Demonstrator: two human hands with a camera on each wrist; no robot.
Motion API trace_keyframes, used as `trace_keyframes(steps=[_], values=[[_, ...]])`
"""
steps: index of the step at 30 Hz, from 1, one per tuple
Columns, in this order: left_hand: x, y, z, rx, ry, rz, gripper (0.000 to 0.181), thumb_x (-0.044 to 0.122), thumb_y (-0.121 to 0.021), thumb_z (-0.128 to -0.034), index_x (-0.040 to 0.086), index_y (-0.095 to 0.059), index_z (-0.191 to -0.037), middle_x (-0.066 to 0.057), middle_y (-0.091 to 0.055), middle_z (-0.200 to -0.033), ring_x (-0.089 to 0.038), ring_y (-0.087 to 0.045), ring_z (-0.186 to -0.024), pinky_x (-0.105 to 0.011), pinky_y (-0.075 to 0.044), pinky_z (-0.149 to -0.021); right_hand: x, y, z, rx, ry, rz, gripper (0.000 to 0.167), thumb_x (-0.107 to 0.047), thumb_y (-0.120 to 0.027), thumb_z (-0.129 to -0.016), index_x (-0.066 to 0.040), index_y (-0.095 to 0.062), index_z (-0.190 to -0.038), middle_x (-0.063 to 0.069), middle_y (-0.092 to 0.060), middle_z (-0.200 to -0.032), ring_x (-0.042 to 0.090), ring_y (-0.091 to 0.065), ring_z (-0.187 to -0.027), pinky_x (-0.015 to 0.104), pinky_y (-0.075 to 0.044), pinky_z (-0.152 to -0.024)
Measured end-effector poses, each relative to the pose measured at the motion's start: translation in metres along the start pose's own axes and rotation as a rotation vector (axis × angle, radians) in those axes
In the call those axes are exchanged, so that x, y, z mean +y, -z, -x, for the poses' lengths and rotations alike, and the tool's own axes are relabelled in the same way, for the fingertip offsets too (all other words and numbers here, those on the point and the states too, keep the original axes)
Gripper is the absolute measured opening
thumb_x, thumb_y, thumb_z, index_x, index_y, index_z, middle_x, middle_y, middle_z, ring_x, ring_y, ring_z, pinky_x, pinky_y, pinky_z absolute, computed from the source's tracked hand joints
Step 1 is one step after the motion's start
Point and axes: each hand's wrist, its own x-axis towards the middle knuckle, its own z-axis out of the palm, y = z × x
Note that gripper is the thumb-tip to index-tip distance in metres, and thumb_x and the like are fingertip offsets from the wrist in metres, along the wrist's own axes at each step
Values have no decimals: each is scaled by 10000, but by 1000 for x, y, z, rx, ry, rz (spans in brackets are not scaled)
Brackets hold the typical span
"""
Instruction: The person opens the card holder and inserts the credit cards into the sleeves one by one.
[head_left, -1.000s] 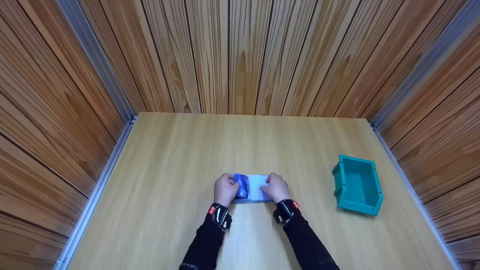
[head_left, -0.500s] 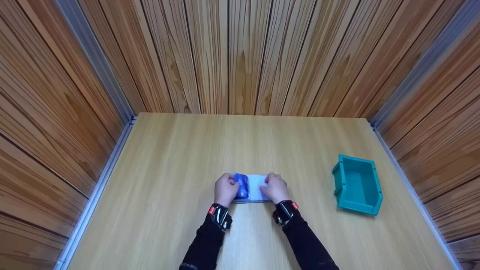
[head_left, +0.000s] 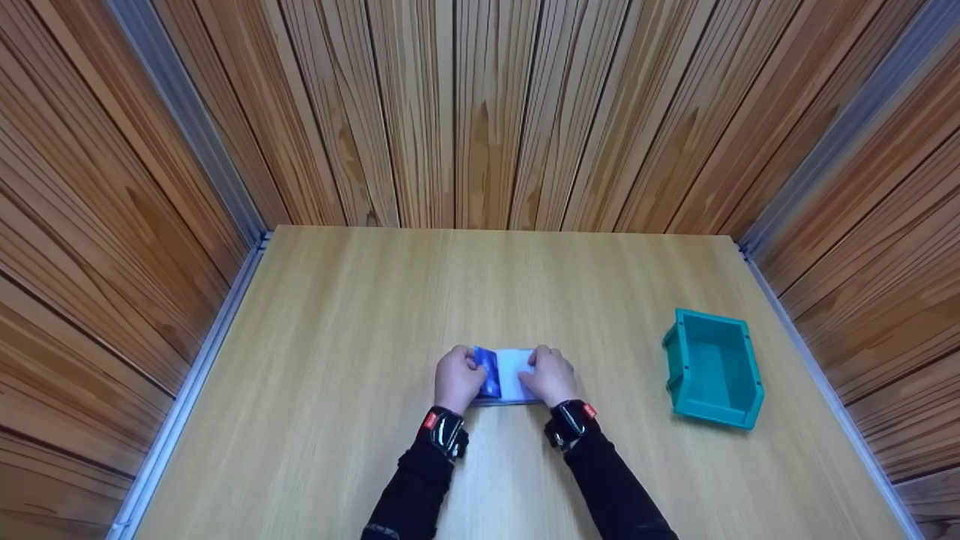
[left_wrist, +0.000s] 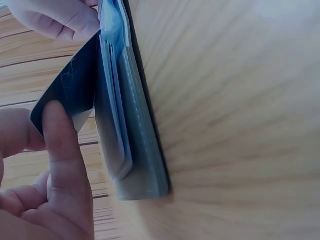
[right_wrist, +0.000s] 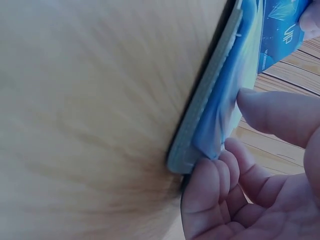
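Note:
A small wallet (head_left: 514, 379) lies unfolded on the table, with its pale inner side up on the right half. My left hand (head_left: 458, 379) pinches a blue card (head_left: 489, 373) between thumb and fingers. In the left wrist view the card (left_wrist: 70, 82) tilts up from the wallet's stitched left half (left_wrist: 145, 165), one edge close against its pockets. White "VIP" lettering shows on the card (right_wrist: 280, 37) in the right wrist view. My right hand (head_left: 553, 377) grips the wallet's right end, thumb on the inner face, curled fingers at the edge (right_wrist: 215, 115).
A teal plastic bin (head_left: 716, 371) stands on the wooden table (head_left: 360, 300) to the right of my right hand. Wood-panelled walls (head_left: 484, 112) enclose the table at the back and both sides, with metal rails along the side edges.
My left hand has shifted slightly to the right, moving the blue card with it toward the wallet's middle. My right hand keeps its place on the wallet.

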Motion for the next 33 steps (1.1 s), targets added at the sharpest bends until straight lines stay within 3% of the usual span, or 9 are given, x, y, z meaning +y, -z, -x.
trace_keyframes(steps=[6,15,23,33], values=[[3,-2,-1,13,-23,-74,204,-32,-707,-730,-15,-648,-924,-16,-562,-738,-191,-541,-700,-341,-465,-642,0,1,0,-5,-11,-13,258,-158,-781,-774,-43,-593,-907,110,-566,-894,317,-568,-864,472,-435,-807],[4,-3,-1,28,-49,-95,174,-13,-735,-742,6,-634,-882,-9,-548,-728,-194,-533,-690,-374,-475,-652,0,2,-1,-20,-32,-22,265,-159,-791,-788,-48,-592,-923,111,-576,-912,314,-573,-874,472,-443,-805],[6,-3,3,60,-89,-133,160,-16,-721,-730,12,-610,-842,-53,-563,-740,-251,-568,-702,-432,-479,-654,1,0,2,7,4,-25,276,-157,-807,-764,-45,-593,-898,99,-571,-864,317,-576,-835,477,-445,-770],[7,-3,3,76,-95,-160,159,-8,-723,-725,20,-605,-827,-81,-586,-755,-293,-598,-724,-456,-486,-670,2,0,0,9,-1,-24,279,-160,-813,-767,-49,-591,-895,99,-573,-866,318,-576,-841,480,-438,-776]])
